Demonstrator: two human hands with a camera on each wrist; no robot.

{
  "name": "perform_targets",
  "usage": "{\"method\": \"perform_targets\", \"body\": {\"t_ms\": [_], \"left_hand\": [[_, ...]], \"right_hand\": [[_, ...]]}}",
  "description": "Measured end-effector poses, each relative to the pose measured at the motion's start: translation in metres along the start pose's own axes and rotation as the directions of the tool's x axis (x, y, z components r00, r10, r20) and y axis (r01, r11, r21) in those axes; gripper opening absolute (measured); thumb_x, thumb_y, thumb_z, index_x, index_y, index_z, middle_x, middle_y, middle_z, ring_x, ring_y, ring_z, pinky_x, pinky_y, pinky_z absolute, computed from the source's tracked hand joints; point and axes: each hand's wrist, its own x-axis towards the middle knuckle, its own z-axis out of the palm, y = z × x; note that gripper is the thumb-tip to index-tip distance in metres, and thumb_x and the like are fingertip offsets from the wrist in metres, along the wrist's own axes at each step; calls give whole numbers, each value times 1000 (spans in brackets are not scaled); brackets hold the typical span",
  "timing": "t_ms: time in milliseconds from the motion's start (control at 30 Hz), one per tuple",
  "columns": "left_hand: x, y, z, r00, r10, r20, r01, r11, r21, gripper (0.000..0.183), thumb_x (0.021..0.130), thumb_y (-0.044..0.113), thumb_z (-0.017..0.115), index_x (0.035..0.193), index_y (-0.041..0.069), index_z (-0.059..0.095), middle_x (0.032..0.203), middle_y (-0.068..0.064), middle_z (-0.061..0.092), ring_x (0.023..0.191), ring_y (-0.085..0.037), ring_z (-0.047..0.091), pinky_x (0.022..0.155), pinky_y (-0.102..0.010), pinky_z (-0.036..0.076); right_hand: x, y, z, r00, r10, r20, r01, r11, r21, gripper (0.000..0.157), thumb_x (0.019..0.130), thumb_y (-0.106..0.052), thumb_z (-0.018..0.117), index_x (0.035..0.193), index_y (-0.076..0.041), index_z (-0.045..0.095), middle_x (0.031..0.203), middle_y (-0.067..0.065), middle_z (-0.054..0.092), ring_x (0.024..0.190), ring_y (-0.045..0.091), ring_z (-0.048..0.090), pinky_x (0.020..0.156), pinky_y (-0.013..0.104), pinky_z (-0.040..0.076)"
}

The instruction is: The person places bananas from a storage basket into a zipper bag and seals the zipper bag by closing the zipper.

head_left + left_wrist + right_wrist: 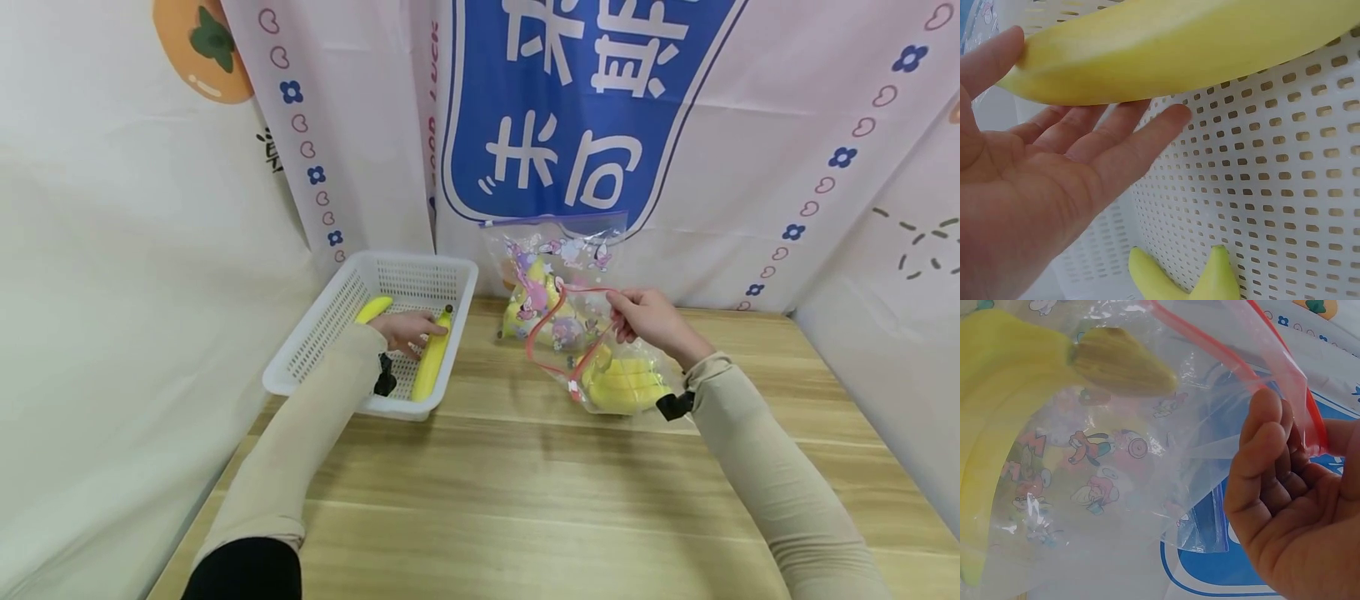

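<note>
In the head view my left hand (408,331) is inside the white basket (467,287), at the upper part of a long yellow banana (431,362) lying by the right wall. The left wrist view shows the thumb touching the end of this banana (1166,53), with fairly straight fingers against its other side. My right hand (645,321) pinches the red zip edge of a clear zip bag (551,367), whose mouth gapes. Inside that bag lies a bunch of bananas (626,383); a stem end shows close up in the right wrist view.
Behind the held bag stands another printed zip bag (570,254) with a purple zip edge and yellow fruit inside. More yellow fruit (373,309) lies at the basket's left. A printed cloth (375,167) hangs behind the wooden table (465,508).
</note>
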Motion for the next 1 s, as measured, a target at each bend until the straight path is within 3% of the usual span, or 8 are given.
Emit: {"method": "perform_targets", "body": {"t_ms": [300, 533, 833, 1000], "left_hand": [[-1, -5, -7, 987, 148, -59, -148, 989, -8, 55, 98, 32, 51, 142, 3, 32, 138, -19, 40, 129, -39, 35, 98, -55, 39], [-8, -9, -21, 966, 228, -126, -242, 963, -118, 62, 99, 29, 49, 148, 3, 20, 137, -21, 39, 127, -40, 38, 101, -56, 35], [-19, -9, -34, 926, 255, -278, -328, 907, -264, 60, 100, 36, 45, 141, -1, 24, 131, -20, 37, 120, -35, 40, 102, -56, 34], [-25, -5, -37, 916, 254, -310, -349, 886, -306, 59, 100, 39, 44, 139, -1, 25, 121, -14, 40, 109, -28, 44, 96, -49, 40]], "right_hand": [[1, 0, 1, 1000, 1, -1, -1, 1000, -17, 50, 100, -42, 43, 82, 3, 56, 66, 9, 59, 58, 21, 61, 55, 31, 53], [0, -1, 1, 1000, -1, -4, 1, 1000, -10, 49, 100, -40, 44, 81, 3, 56, 65, 9, 59, 60, 25, 61, 53, 30, 52], [-1, -1, 1, 1000, -2, -3, 2, 1000, -8, 46, 101, -37, 43, 81, 2, 55, 65, 9, 59, 56, 18, 60, 53, 30, 52], [-1, -2, 2, 1000, 3, -1, -3, 1000, -19, 47, 101, -39, 42, 80, 2, 55, 66, 9, 59, 57, 19, 60, 54, 30, 53]]}}
